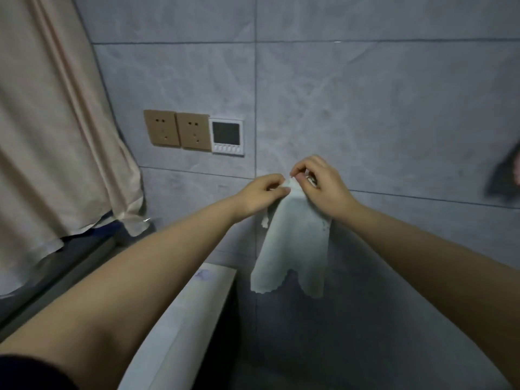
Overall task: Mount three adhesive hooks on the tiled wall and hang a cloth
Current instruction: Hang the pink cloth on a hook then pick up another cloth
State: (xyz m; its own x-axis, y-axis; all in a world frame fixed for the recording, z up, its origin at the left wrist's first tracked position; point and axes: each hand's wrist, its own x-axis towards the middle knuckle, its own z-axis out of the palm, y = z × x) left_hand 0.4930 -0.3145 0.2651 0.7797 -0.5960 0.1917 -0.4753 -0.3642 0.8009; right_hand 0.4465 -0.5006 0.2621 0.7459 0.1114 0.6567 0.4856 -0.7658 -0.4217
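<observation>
A pale green cloth (pixel 295 249) hangs down against the grey tiled wall (pixel 365 114). My left hand (pixel 261 197) pinches its top edge from the left, and my right hand (pixel 319 182) pinches the top from the right, thumb and forefinger together just above the fabric. A small metallic glint shows under my right fingers; whether it is a hook I cannot tell. A white tag dangles from the cloth's left edge. No other hook is visible on the wall.
Two tan sockets (pixel 177 129) and a white control panel (pixel 227 136) sit on the wall up left. A beige curtain (pixel 50 136) hangs at the left. A white ledge (pixel 180 319) runs below. A dark object (pixel 503 178) hangs at the right edge.
</observation>
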